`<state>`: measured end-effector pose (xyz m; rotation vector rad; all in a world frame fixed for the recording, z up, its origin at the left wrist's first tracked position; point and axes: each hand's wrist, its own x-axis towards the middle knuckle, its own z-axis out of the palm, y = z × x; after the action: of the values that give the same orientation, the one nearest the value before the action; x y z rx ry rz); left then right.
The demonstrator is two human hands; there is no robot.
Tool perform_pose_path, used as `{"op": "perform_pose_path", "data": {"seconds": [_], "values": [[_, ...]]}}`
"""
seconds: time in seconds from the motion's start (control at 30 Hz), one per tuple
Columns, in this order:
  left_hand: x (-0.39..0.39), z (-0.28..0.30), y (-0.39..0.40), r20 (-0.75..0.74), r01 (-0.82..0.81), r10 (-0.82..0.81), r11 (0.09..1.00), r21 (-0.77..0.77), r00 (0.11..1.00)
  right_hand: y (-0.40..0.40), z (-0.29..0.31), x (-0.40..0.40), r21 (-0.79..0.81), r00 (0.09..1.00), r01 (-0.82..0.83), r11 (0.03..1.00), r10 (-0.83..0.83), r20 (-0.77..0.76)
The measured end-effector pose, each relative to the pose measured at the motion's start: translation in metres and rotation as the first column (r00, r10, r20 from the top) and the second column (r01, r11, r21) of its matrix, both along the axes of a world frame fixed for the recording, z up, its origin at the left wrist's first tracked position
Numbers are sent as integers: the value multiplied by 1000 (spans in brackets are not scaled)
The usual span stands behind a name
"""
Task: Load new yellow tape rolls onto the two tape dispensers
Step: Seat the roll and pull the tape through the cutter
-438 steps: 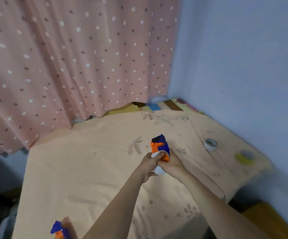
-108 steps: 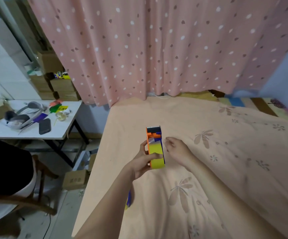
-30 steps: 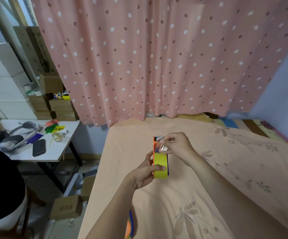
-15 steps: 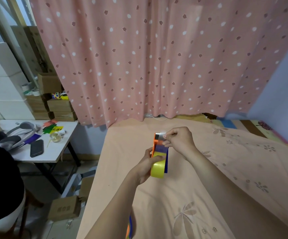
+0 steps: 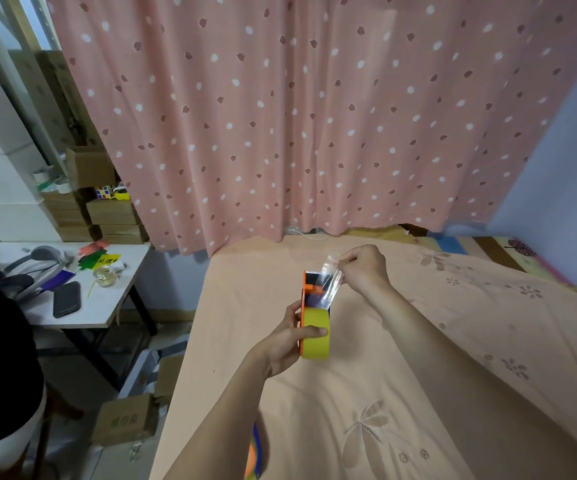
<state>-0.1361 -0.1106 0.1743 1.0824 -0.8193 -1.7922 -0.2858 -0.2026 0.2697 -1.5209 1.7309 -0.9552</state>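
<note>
Above the bed (image 5: pixel 366 393), the left hand (image 5: pixel 285 342) grips the tape dispenser (image 5: pixel 309 306) carrying the yellow tape roll (image 5: pixel 317 337). The right hand (image 5: pixel 363 268) pinches the tape's free end (image 5: pixel 330 280): thin, sticky, best held taut by its tip.

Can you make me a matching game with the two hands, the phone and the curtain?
Things:
1. left hand
2. right hand
3. phone
4. curtain

States or places:
A. lies on the white side table
B. hangs behind the bed, pink with dots
C. pinches the clear tape end
D. grips the dispenser with the yellow roll

Pairs: 1-D, 2-C, 3-A, 4-B
</note>
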Motion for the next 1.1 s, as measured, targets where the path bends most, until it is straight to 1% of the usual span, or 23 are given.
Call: {"op": "perform_pose_path", "data": {"seconds": [0.2, 0.33, 0.43, 0.5, 0.57, 0.63, 0.77, 0.83, 0.9, 0.97, 1.0, 1.1], "values": [[-3, 0, 4, 104, 75, -72, 997, -19, 992, -4, 2, 5, -3, 997, -56, 998, 55, -47], [1, -2, 8, 153, 114, -108, 993, -33, 982, -5, 3, 6, -21, 985, -143, 990, 140, -98], [4, -2, 12, 157, 156, -152, 988, -16, 976, -5, 6, 8, -14, 960, -268, 963, 266, -83], [5, -2, 14, 166, 182, -179, 983, -3, 970, -5, 9, 10, -12, 925, -375, 927, 373, -71], [7, -1, 15, 175, 190, -187, 982, 0, 967, -6, 11, 11, -23, 894, -447, 894, 445, -55], [8, 1, 15, 176, 187, -184, 982, -1, 967, -9, 12, 11, -36, 885, -466, 884, 465, -39], [11, 3, 16, 163, 198, -195, 980, -2, 967, -14, 11, 9, -53, 894, -449, 892, 447, -43], [11, 4, 17, 197, 205, -201, 979, 2, 959, -15, 10, 11, -40, 880, -475, 879, 475, -18], [12, 3, 17, 218, 212, -208, 977, 2, 954, -14, 9, 16, -30, 866, -500, 866, 499, -27], [12, 4, 19, 194, 215, -210, 977, -4, 958, -13, 10, 20, -26, 864, -503, 864, 501, -42], [13, 3, 20, 159, 206, -202, 979, -8, 966, -13, 10, 19, -27, 869, -495, 869, 494, -36], [18, 0, 24, -18, 129, -129, 991, -16, 991, -16, 11, 10, -21, 893, -446, 895, 447, 52]]}}
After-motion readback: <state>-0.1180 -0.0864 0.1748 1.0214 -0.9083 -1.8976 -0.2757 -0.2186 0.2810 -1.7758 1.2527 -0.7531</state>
